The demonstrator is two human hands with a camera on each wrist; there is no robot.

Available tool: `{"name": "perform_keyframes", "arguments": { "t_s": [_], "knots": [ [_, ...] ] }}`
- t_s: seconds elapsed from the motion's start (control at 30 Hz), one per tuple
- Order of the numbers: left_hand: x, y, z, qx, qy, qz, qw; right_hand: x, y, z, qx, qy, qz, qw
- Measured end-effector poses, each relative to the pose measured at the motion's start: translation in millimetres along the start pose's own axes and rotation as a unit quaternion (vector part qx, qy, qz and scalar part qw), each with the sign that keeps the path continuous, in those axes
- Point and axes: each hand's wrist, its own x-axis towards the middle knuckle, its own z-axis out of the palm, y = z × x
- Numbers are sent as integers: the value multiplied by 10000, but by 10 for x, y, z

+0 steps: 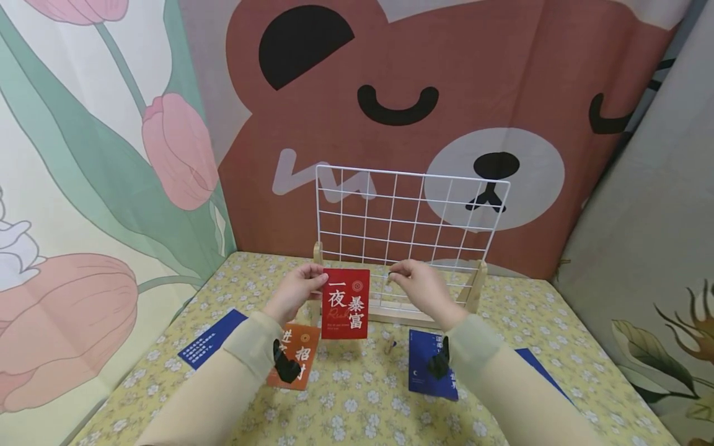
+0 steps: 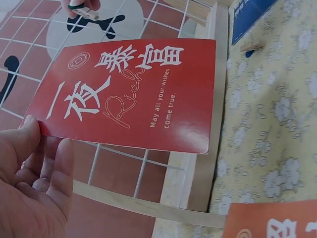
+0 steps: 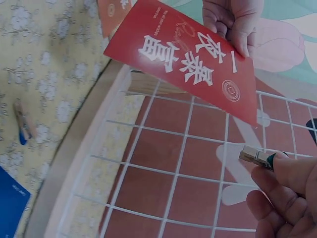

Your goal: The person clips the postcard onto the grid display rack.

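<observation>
A red card with white lettering is pinched at its upper left edge between the thumb and fingers of my left hand. The card hangs upright in front of the white wire grid, which stands in a wooden base. My right hand, to the right of the card, holds a small wooden clothespin between thumb and forefinger; the thumb covers its dark end. In the right wrist view the clothespin's pale tip points toward the card, apart from it.
An orange card lies under my left forearm. Blue cards lie at the left, near my right wrist and at the far right. A second clothespin rests on the flowered tablecloth. Printed curtains hang behind and at the sides.
</observation>
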Motion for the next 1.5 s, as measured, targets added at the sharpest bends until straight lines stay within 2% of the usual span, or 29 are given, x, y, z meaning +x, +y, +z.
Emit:
{"name": "perform_keyframes", "arguments": {
  "t_s": [0.37,1.03,1.3,1.5],
  "knots": [
    [97,259,-63,-24,32,471,9989,130,-227,-148,3,59,-233,9997],
    [292,769,-142,4,265,656,9975,439,-499,-403,78,225,-358,9991],
    [365,928,-136,-111,502,762,9958,592,-710,-526,80,476,-486,9977],
    [427,1003,-103,-496,773,884,9918,708,-848,-570,300,851,-545,9944]
  ]
}}
